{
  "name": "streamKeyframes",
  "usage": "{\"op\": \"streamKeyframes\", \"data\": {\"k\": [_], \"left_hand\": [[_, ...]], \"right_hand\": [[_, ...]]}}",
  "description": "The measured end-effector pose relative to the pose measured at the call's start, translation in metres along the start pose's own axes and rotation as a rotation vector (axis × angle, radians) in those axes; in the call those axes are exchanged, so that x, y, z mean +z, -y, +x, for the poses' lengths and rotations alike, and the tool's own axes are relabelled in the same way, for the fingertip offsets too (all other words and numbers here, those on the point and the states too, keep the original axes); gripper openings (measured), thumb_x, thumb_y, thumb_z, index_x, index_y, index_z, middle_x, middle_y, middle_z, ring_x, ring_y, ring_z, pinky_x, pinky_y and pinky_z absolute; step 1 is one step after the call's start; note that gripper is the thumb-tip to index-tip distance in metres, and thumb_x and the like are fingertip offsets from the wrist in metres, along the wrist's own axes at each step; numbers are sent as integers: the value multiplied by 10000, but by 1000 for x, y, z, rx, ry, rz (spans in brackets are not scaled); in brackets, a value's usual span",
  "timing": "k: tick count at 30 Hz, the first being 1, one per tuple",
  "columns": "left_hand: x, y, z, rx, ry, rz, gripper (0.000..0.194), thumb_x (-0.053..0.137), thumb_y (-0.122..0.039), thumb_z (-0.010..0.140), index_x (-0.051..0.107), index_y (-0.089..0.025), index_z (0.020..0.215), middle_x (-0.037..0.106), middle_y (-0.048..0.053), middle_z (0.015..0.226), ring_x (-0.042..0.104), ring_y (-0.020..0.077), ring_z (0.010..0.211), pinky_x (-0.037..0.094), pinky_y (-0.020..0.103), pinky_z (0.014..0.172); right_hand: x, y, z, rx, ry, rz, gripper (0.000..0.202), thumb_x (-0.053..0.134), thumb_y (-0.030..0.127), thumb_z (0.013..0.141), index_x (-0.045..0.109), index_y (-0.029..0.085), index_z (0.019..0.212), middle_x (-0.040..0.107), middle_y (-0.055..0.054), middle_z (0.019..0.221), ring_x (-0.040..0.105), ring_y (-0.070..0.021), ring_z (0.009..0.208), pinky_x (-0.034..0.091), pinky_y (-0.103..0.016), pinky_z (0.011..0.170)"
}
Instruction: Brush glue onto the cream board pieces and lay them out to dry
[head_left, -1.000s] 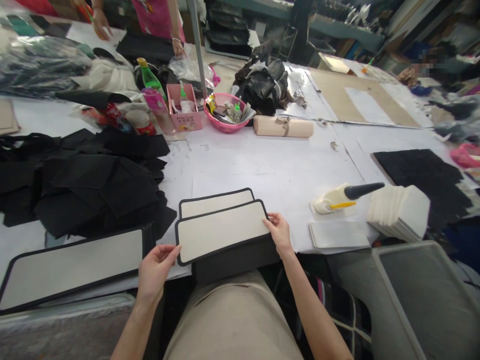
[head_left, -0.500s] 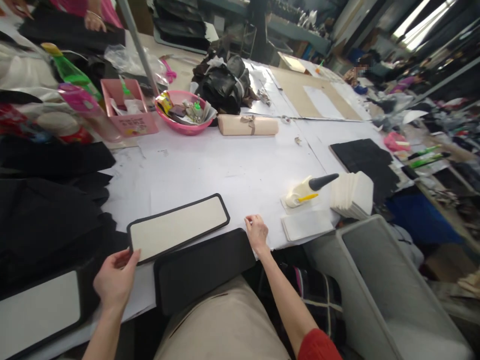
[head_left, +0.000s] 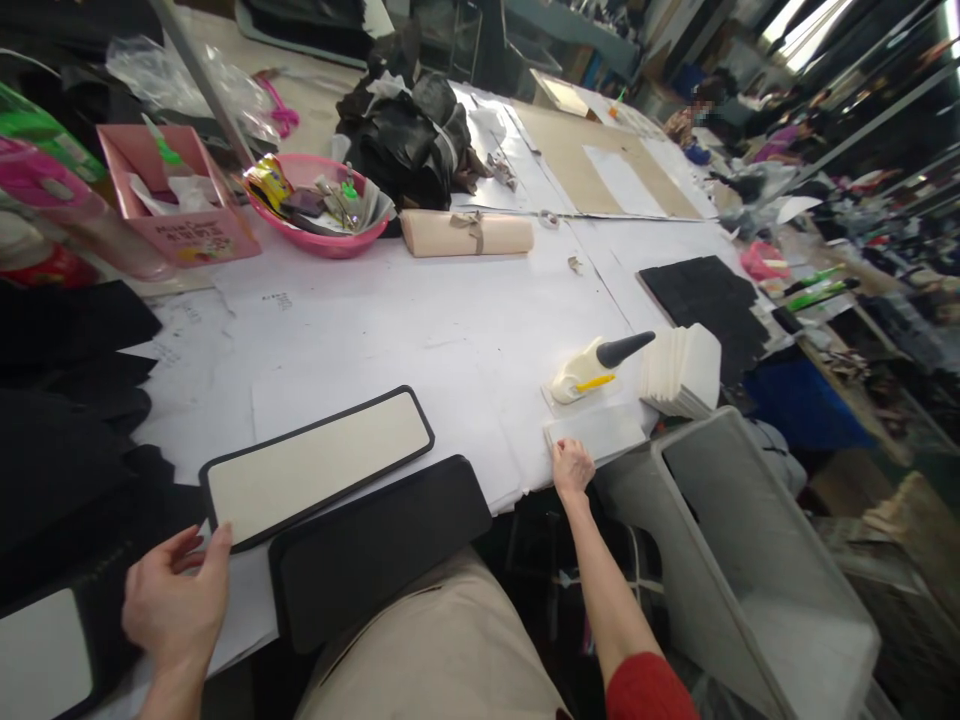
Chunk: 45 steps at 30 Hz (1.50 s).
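A cream panel with a black border (head_left: 322, 465) lies on the white-covered table. At its near left corner is my left hand (head_left: 176, 595), thumb tip at the edge, fingers bent but apart. A plain black panel (head_left: 382, 550) lies closer to my body, overhanging the table edge. My right hand (head_left: 574, 468) is closed, fingertips together at the left end of a low stack of white boards (head_left: 611, 432); whether a board is pinched is hidden. Just behind that stack is a cream glue-coated container (head_left: 577, 375) with a dark handle and a yellow stick.
A taller stack of white pieces (head_left: 686, 365) stands right of the container, above a grey bin (head_left: 750, 560). Black sheets (head_left: 67, 420) cover the left side. Behind are a pink basin (head_left: 322, 215), pink box (head_left: 176, 200) and beige roll (head_left: 465, 233).
My right hand has moved right, from beside the black panel to the white board stack. My left hand stays by the cream panel's corner, its fingers now looser. The view has shifted right.
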<state>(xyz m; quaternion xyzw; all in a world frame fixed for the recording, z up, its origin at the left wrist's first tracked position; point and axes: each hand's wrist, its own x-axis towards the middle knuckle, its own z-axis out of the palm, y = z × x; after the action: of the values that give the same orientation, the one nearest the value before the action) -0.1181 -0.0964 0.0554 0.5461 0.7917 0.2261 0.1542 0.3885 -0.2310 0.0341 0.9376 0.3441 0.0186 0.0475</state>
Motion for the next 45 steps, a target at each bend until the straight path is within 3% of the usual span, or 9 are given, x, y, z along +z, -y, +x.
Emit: {"op": "streamKeyframes", "data": {"k": [2, 5, 9, 13, 19, 26, 31, 37, 45], "left_hand": [[-7, -4, -11, 103, -86, 73, 403, 539, -538, 790, 618, -229, 1037, 607, 50, 787, 555, 332, 1052, 466, 440, 826], [-12, -9, -31, 233, -88, 102, 410, 521, -474, 825, 609, -209, 1125, 626, 83, 934, 579, 286, 917, 465, 390, 759], [0, -15, -62, 405, 79, 51, 350, 499, -411, 860, 592, -215, 1136, 626, 92, 1056, 573, 220, 761, 451, 361, 752], [19, -17, -88, 590, 282, -32, 264, 479, -383, 886, 607, -230, 1057, 638, 84, 1037, 606, 245, 923, 454, 348, 813], [33, -9, -101, 694, 419, 58, 278, 443, -400, 904, 623, -217, 1013, 632, 83, 997, 603, 245, 927, 465, 325, 761], [34, -7, -98, 649, 434, 28, 296, 439, -430, 890, 620, -220, 996, 627, 76, 1003, 597, 245, 937, 469, 325, 761], [30, -7, -91, 548, 514, -75, 315, 486, -490, 846, 632, -240, 969, 636, 52, 975, 614, 226, 868, 476, 304, 693], [30, -31, -87, 358, 625, -324, 301, 571, -494, 791, 672, -232, 897, 664, 18, 820, 604, 179, 687, 457, 282, 621], [40, -97, -107, 41, 1081, -814, 361, 720, -435, 679, 688, -153, 902, 671, 46, 706, 580, 149, 584, 413, 247, 499]], "right_hand": [[1, 1, 3, -7, 17, -35, 141, 564, 256, 894, 676, 172, 906, 676, -85, 918, 603, -202, 857, 344, -277, 695], [2, 3, 4, -12, 34, -75, 159, 544, 243, 898, 679, 161, 875, 679, -90, 895, 609, -204, 840, 350, -282, 684], [4, 9, 5, -20, 33, -90, 195, 503, 198, 901, 677, 123, 855, 678, -125, 894, 615, -210, 835, 360, -284, 682], [0, 9, 8, 2, 26, -87, 186, 509, 194, 879, 676, 122, 841, 683, -116, 860, 625, -209, 788, 356, -282, 655], [-34, -18, 7, 40, -60, -78, 187, 496, 217, 878, 666, 140, 888, 680, -112, 883, 615, -207, 799, 346, -290, 667], [-99, -66, 0, 12, -287, -101, 190, 477, 218, 848, 649, 138, 855, 659, -104, 833, 570, -216, 775, 329, -298, 660], [-181, -84, -27, -183, -358, -29, 178, 483, 278, 853, 621, 178, 800, 656, -68, 815, 576, -204, 757, 355, -287, 645], [-272, -66, -75, -393, -180, 287, 191, 529, 384, 841, 619, 219, 807, 655, -22, 791, 604, -179, 708, 439, -294, 670], [-304, -56, -110, -452, 5, 649, 214, 675, 466, 749, 652, 256, 778, 671, -60, 851, 627, -213, 780, 501, -320, 706]]}}
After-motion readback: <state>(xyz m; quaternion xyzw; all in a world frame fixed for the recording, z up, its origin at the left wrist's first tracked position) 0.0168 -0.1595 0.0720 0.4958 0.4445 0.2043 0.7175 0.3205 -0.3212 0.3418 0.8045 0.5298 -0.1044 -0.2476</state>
